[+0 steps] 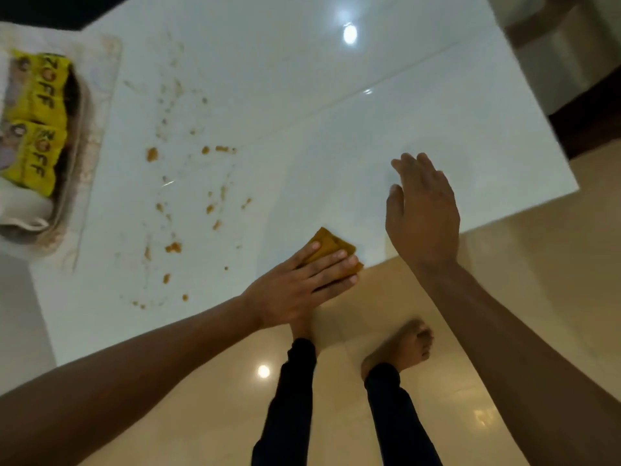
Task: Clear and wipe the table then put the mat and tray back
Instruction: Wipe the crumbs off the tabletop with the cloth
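Observation:
A glossy white table [336, 122] fills the upper view. My left hand [302, 287] presses an orange folded cloth [331, 245] flat against the table's near edge, fingers straight. Over the table's right part my right hand [421, 213] is spread, fingers straight, holding nothing. Orange-brown food spots and smears [174, 247] are scattered across the table's left half. At the far left lies a pale mat [94, 142] with a tray [72, 153] on it, holding yellow packets [40, 122].
A white pitcher-like vessel [23, 210] sits in the tray's near end. A beige tiled floor [504, 297] lies below the table, with my legs and bare feet [400, 351] on it. Dark furniture [591, 122] stands at the right.

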